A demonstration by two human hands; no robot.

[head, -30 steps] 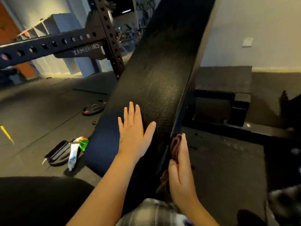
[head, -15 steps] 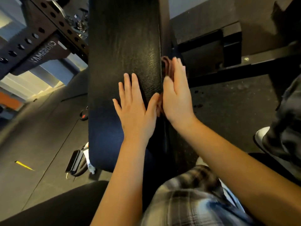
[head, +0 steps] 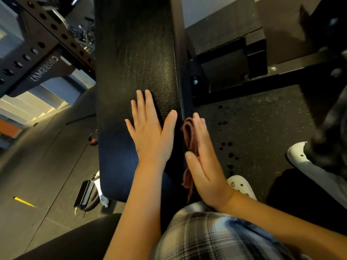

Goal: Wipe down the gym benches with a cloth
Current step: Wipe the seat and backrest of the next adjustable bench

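From the head camera, looking down over the person's arms, the bench (head: pixel 135 53) runs straight away from them, its long black pad stretching up the picture and its near end rounding off by their lap.

The left grip (head: pixel 150 136) lies flat on top of the pad, fingers straight and a little spread, holding nothing. It looks to be steadying the bench.

The right grip (head: pixel 204 166) stands on edge against the pad's right side. Its fingers are straight and pointing away, and its palm presses the cloth (head: pixel 188 132) to that side face rather than curling round it. The reddish-brown cloth is folded long and sandwiched between palm and pad. Its length lies along the bench's own axis, and a loose tail hangs out below the heel of the hand.

So the cloth sits just over the pad's right edge from the left thumb, and the right grip is the one on it.

I'd judge the side edge is the part being wiped, and the next stroke should run lengthwise along it. The unwiped stretch of edge lies ahead of the fingertips.

Beyond the bench's right side is speckled rubber floor (head: pixel 253 137), where a white shoe (head: pixel 242 184) shows.
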